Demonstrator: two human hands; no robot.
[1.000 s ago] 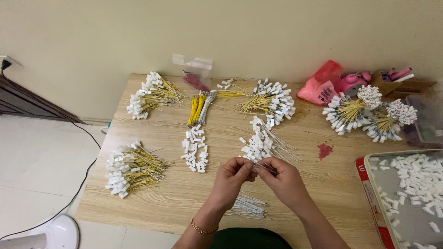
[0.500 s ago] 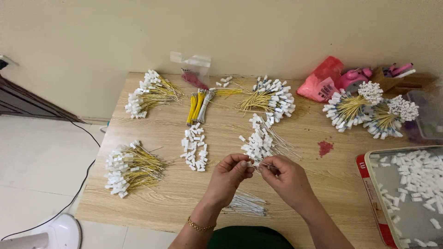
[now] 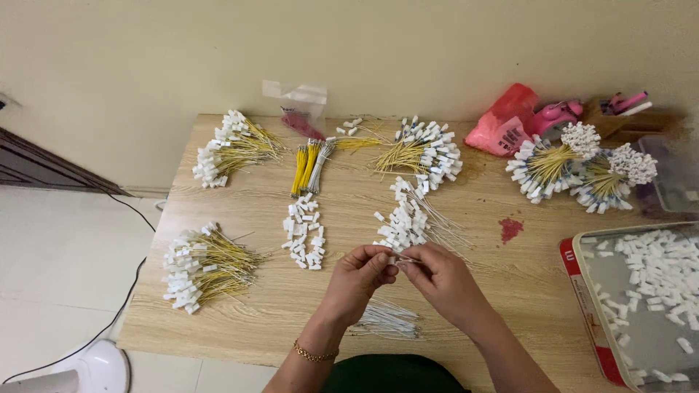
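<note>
My left hand point(image 3: 358, 278) and my right hand point(image 3: 437, 280) meet over the wooden table point(image 3: 510, 291), fingertips pinched together on a small white connector with a thin wire point(image 3: 398, 259). Just beyond them lies a pile of white-wired connectors point(image 3: 404, 218). Under my wrists sits a loose bunch of thin white wires point(image 3: 386, 319). My left wrist carries a gold bracelet.
Bundles of yellow wires with white connectors lie at the left point(image 3: 204, 266), back left point(image 3: 233, 149), back middle point(image 3: 422, 149) and back right point(image 3: 575, 167). Loose white connectors point(image 3: 304, 233) sit mid-table. A metal tray point(image 3: 582, 291) of white connectors is at the right. A pink bag point(image 3: 506, 124) is behind.
My hands stay pinched together at the same spot; only the fingers shift slightly. The camera view has drifted a little.
</note>
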